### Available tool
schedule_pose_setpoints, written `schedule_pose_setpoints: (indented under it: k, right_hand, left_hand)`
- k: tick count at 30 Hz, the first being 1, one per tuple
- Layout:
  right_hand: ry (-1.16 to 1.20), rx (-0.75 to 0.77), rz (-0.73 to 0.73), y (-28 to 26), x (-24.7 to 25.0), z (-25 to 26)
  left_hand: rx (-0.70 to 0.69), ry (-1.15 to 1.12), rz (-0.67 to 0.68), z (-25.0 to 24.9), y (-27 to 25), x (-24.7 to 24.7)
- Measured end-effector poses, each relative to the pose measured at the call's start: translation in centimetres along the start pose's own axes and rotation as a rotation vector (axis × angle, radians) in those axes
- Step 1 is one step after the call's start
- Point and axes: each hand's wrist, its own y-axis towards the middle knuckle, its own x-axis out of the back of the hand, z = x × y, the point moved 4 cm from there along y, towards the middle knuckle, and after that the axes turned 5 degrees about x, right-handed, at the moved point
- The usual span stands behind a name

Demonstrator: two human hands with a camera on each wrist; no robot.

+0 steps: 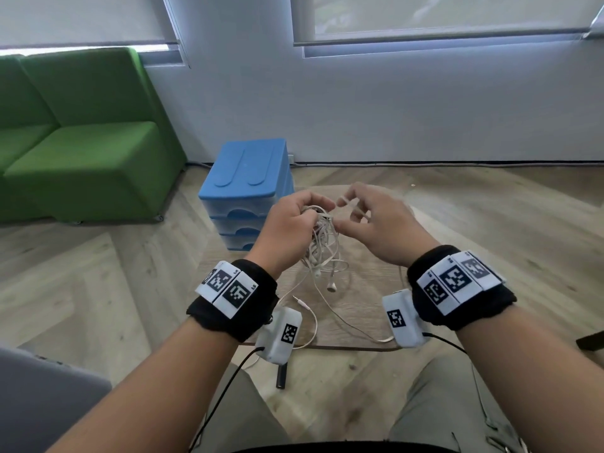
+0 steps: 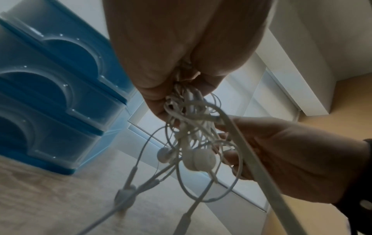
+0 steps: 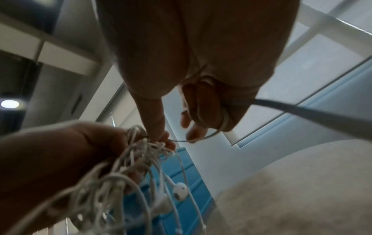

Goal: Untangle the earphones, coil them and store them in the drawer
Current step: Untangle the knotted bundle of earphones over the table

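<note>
A tangled bunch of white earphones [image 1: 322, 243] hangs from my left hand [image 1: 294, 217], which grips its top above the small wooden table [image 1: 356, 308]. Earbuds [image 2: 199, 159] and loose cable ends dangle down to the tabletop, and a jack plug [image 1: 302, 302] lies on it. My right hand [image 1: 369, 217] is just right of the bunch. Its curled fingers [image 3: 203, 103] hold a strand of white cable [image 3: 213, 135] that runs to the tangle [image 3: 141, 152]. The blue drawer unit [image 1: 245, 191] stands behind my left hand, its three drawers shut.
A green sofa [image 1: 81, 135] sits at the left, beside the drawer unit. A white wall [image 1: 425, 109] with windows runs behind. My knees [image 1: 441, 403] are under the table's near edge. Wooden floor surrounds the table.
</note>
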Motion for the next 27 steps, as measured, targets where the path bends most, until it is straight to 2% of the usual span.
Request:
schedule_pose_setpoints:
  k: [2, 5, 7, 11, 14, 17, 22, 27]
  right_hand:
    - [-0.076, 0.019, 0.017, 0.0, -0.2, 0.3]
    - [-0.018, 0.033, -0.023, 0.5, 0.2, -0.2]
    - [0.101, 0.028, -0.135, 0.7, 1.3, -0.6]
    - [0.484, -0.025, -0.348, 0.9, 3.3, -1.1]
    - [0.549, -0.067, -0.399, 1.2, 3.9, -1.8]
    - [0.448, -0.143, -0.292, 1.2, 2.8, -3.0]
    - [0.051, -0.261, 0.026, 0.9, -0.7, -4.9]
    - [-0.164, -0.254, 0.093, 1.1, -1.7, -4.5]
  left_hand:
    - [-0.015, 0.006, -0.001, -0.2, 0.0, 0.0]
    - [-0.019, 0.017, -0.018, -0.3, 0.0, 0.2]
    - [-0.004, 0.020, -0.035, -0.1, 0.1, 0.3]
    - [0.028, 0.037, -0.030, 0.4, 0.1, 0.3]
    - [0.043, 0.009, -0.018, 0.6, 0.1, 0.2]
    - [0.091, -0.118, -0.007, 0.7, 0.2, 0.4]
    - [0.088, -0.230, 0.026, 0.0, 0.1, 0.9]
    - [0.079, -0.230, 0.056, -0.1, 0.1, 1.3]
